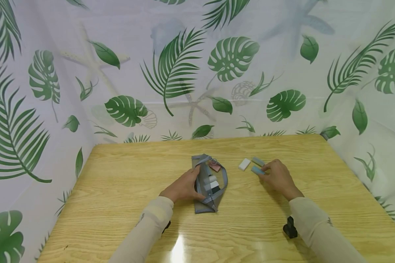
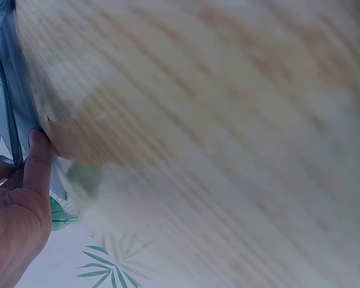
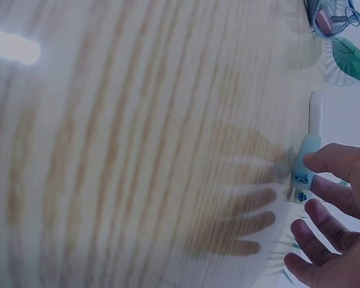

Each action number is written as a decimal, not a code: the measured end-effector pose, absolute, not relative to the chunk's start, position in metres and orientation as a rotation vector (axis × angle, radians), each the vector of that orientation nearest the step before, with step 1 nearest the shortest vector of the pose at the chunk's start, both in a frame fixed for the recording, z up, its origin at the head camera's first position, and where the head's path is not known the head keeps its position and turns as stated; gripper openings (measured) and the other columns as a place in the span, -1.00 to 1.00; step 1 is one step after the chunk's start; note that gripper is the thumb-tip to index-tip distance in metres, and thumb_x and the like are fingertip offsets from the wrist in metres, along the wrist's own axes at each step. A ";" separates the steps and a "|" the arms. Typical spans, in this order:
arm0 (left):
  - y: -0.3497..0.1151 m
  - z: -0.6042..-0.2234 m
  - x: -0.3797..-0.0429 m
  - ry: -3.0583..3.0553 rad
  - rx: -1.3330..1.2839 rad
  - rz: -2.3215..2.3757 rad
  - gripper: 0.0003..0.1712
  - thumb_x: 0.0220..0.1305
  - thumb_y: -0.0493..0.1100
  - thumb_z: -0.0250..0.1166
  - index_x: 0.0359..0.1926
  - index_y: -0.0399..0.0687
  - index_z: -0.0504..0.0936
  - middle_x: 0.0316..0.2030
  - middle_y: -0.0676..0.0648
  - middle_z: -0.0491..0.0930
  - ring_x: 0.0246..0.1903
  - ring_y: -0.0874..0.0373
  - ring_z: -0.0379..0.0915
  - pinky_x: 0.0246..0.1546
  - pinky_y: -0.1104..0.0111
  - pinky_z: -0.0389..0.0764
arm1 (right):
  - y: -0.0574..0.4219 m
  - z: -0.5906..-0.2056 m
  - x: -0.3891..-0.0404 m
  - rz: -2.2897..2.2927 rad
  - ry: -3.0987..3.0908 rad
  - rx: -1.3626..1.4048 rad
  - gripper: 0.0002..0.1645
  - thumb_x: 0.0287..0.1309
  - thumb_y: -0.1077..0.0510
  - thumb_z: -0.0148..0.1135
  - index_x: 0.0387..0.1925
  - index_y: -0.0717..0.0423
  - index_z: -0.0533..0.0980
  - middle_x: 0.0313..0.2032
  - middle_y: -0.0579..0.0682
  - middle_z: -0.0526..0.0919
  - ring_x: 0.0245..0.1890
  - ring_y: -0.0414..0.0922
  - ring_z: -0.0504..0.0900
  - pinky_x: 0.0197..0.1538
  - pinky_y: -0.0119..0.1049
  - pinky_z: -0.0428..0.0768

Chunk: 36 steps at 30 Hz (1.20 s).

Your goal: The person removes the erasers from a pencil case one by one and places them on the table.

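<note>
A grey-blue see-through zip pouch (image 1: 205, 210) lies on the table with its mouth spread open. My left hand (image 1: 183, 185) grips its left side, thumb near the front end. Inside are several small white and dark pieces (image 1: 214, 183). A small pink piece with a metal ring (image 1: 214, 166) is at the pouch's far end. To the right, my right hand (image 1: 278, 178) pinches a small light-blue block (image 3: 306, 162) with a printed cartoon face between thumb and index finger; its other fingers are spread. Close by lie a second blue block (image 1: 258, 161) and a white block (image 1: 244, 164).
The wooden table (image 1: 128, 164) is bordered by a white leaf-printed cloth (image 1: 191, 84) at the back and sides. A black wrist device (image 1: 290, 228) sits under the right sleeve. Glare marks the table's near part.
</note>
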<state>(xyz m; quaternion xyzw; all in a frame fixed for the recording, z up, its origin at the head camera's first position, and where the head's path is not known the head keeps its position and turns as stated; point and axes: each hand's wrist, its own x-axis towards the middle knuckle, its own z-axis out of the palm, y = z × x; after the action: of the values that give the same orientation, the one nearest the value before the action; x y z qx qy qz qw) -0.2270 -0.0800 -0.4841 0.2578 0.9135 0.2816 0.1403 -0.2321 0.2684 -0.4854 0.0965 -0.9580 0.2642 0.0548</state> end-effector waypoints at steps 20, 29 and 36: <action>-0.079 -0.484 -0.228 2.633 0.732 0.826 0.32 0.07 -0.03 0.62 0.58 -0.35 -0.08 0.48 -0.34 0.14 0.44 -0.16 0.16 0.38 0.08 0.31 | 0.271 -0.488 -0.236 0.825 -2.927 0.296 -0.76 0.16 0.27 0.44 -0.26 0.46 0.72 -0.11 0.41 0.67 -0.04 0.39 0.60 -0.04 0.22 0.60; -0.079 -0.483 -0.226 2.610 0.713 0.842 0.33 0.09 -0.04 0.60 0.59 -0.32 -0.12 0.48 -0.36 0.13 0.43 -0.18 0.17 0.37 0.06 0.33 | 0.271 -0.486 -0.235 0.843 -2.912 0.314 -0.77 0.16 0.29 0.44 -0.27 0.47 0.71 -0.14 0.42 0.69 -0.38 0.02 0.57 -0.32 -0.13 0.51; -0.079 -0.482 -0.226 2.620 0.727 0.832 0.31 0.09 -0.05 0.60 0.58 -0.34 -0.10 0.49 -0.35 0.11 0.45 -0.18 0.14 0.38 0.07 0.31 | 0.270 -0.488 -0.233 0.854 -2.904 0.294 -0.76 0.16 0.29 0.43 -0.25 0.48 0.71 -0.12 0.43 0.68 -0.20 0.18 0.66 -0.24 -0.05 0.59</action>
<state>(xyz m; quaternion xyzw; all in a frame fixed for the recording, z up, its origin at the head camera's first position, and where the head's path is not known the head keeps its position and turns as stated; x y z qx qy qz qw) -0.2257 -0.0792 -0.4822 0.2527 0.9112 0.2895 0.1485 -0.2328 0.2701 -0.4882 0.0964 -0.9537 0.2804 0.0500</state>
